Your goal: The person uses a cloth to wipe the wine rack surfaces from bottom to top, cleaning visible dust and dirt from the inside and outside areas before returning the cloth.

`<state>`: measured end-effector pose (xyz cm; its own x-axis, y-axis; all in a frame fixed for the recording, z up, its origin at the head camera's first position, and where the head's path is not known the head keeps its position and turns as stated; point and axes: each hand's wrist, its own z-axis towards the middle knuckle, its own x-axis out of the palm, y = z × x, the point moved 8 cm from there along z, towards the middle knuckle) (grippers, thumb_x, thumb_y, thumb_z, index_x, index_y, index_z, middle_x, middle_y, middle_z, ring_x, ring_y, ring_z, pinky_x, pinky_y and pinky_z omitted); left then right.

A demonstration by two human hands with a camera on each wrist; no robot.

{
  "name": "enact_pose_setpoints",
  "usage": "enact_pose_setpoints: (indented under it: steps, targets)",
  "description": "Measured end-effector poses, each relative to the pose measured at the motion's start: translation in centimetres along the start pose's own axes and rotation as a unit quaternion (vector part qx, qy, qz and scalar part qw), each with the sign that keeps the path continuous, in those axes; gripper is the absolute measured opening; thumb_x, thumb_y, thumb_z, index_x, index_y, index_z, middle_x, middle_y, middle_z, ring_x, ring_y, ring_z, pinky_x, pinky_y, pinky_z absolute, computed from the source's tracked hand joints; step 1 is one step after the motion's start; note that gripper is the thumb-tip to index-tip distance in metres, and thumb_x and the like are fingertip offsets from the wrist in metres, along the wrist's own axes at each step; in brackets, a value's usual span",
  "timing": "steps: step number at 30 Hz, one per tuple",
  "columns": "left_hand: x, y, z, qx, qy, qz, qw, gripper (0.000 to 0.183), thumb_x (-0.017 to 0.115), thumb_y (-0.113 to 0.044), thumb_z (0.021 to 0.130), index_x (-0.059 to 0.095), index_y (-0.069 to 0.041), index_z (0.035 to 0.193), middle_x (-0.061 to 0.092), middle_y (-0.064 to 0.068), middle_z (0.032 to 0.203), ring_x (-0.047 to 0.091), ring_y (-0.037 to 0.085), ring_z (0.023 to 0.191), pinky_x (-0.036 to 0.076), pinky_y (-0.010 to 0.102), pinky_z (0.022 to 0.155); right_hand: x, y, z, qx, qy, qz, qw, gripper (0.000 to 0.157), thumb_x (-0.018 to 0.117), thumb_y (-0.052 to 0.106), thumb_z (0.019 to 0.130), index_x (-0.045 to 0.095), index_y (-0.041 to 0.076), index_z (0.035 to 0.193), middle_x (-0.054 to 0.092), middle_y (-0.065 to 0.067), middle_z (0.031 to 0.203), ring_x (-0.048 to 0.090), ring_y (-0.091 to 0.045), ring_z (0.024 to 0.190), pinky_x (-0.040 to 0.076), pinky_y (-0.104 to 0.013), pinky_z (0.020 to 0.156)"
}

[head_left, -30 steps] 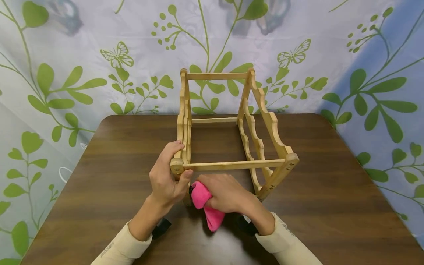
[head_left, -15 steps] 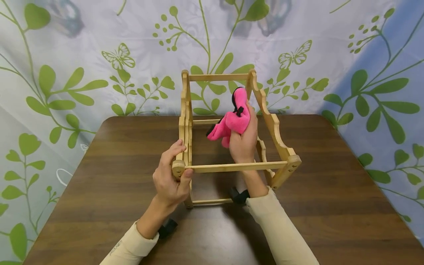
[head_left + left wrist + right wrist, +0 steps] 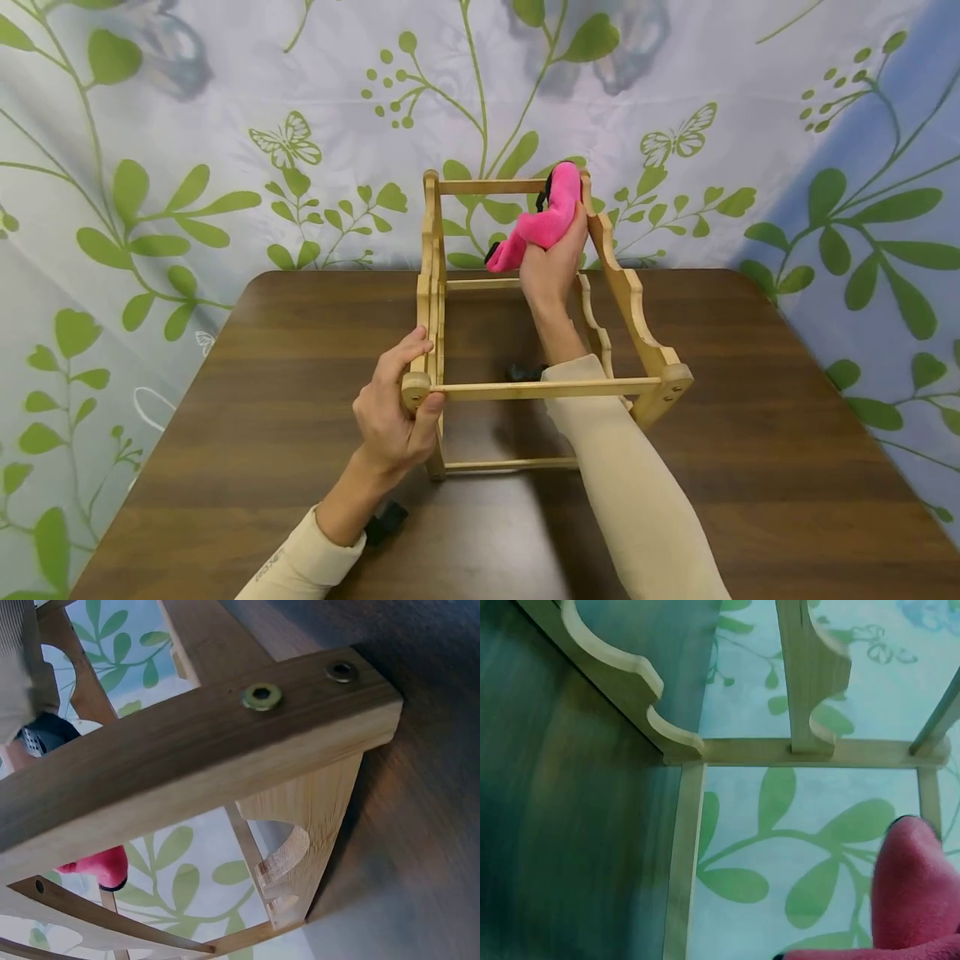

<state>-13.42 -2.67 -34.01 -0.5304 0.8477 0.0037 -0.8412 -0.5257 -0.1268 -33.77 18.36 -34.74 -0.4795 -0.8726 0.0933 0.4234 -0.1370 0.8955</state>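
Observation:
A light wooden rack (image 3: 645, 317) with scalloped side rails stands on the table. My left hand (image 3: 393, 408) grips its near left corner, thumb in front and fingers behind the post. Reaching through the frame from the near side, my right hand (image 3: 551, 262) holds a bunched pink cloth (image 3: 553, 218) with black edging up by the rack's far top right corner. The cloth (image 3: 915, 892) fills the lower right of the right wrist view. In the left wrist view a bolted post (image 3: 187, 739) crosses close to the camera, and neither hand's fingers show clearly.
The dark brown wooden table (image 3: 300, 350) carries the rack. Behind it hangs a pale curtain (image 3: 337, 125) printed with green leaves and butterflies. A black strap piece (image 3: 386, 523) sits beneath the left wrist.
My right hand has carried the cloth from the near left post up through the frame to the far top right corner. The left hand keeps its grip on the near left corner.

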Motion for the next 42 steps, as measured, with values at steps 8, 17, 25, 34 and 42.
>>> enact_pose_setpoints:
  steps: [8,17,25,34,42]
  targets:
    - [0.1,0.5,-0.2,0.000,0.007,-0.039,0.9992,0.052,0.053,-0.037,0.101,0.061,0.014,0.100,0.068,0.026,0.097,0.071,0.037,0.088,0.055,0.028,0.082,2.0,-1.1,1.8,0.013,0.081,-0.100,0.992,0.075,0.060,0.013,0.093,0.020,0.010,0.157,0.030,-0.007,0.155,0.032,-0.011,0.136,0.026,-0.017,0.108]
    - [0.4,0.3,-0.3,0.006,0.019,-0.052,0.9984,0.051,0.052,-0.034,0.102,0.060,0.016,0.101,0.068,0.025,0.098,0.071,0.032,0.094,0.055,0.029,0.084,3.7,-2.4,2.9,0.040,0.121,-0.089,0.988,0.092,0.058,0.006,0.091,-0.002,0.015,0.159,0.013,-0.004,0.163,0.016,-0.004,0.143,0.015,-0.010,0.108]
    - [0.1,0.6,-0.2,-0.006,0.015,-0.058,0.9982,0.052,0.053,-0.036,0.101,0.061,0.016,0.100,0.068,0.026,0.096,0.070,0.036,0.092,0.054,0.028,0.086,5.4,0.2,1.2,0.054,0.193,0.011,0.980,0.091,0.062,0.001,0.092,0.000,0.007,0.158,0.030,-0.016,0.153,0.041,-0.018,0.131,0.042,-0.027,0.098]
    - [0.0,0.7,-0.2,0.001,0.014,-0.048,0.9988,0.052,0.053,-0.037,0.101,0.062,0.015,0.099,0.068,0.025,0.095,0.070,0.038,0.088,0.054,0.027,0.085,9.0,-0.5,0.3,0.032,0.254,0.070,0.964,0.065,0.061,0.000,0.092,0.032,0.005,0.150,0.048,-0.018,0.135,0.051,-0.025,0.116,0.043,-0.030,0.097]
    - [-0.1,0.6,-0.1,0.002,0.013,-0.055,0.9984,0.053,0.053,-0.037,0.101,0.061,0.015,0.099,0.068,0.025,0.095,0.070,0.040,0.087,0.054,0.028,0.087,11.6,-1.3,-0.8,0.040,0.300,0.072,0.950,0.054,0.060,-0.001,0.093,0.046,0.006,0.145,0.050,-0.011,0.140,0.048,-0.019,0.121,0.043,-0.027,0.100]
